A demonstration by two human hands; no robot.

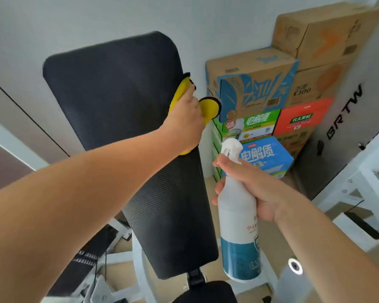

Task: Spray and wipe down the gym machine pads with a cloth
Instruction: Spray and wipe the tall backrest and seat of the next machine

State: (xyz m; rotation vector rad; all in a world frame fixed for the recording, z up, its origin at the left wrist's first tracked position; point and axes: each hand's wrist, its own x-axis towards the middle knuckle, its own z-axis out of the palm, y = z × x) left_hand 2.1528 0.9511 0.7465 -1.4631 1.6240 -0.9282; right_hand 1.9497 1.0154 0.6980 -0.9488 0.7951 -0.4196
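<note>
back pad (118,101): black, tilted; seat below cut off by the frame | stacked boxes (260,88): behind, print blurred | spray bottle (239,215): right of pad, neck gripped by right hand (256,189), label unreadable | yellow cloth (208,107): on pad's right edge, mostly hidden under the gripping left hand (185,119) | hands apart

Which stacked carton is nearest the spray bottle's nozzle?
The blue carton lowest in the stack, right beside the white nozzle of the spray bottle in the right hand. The green carton and red carton sit higher.
</note>
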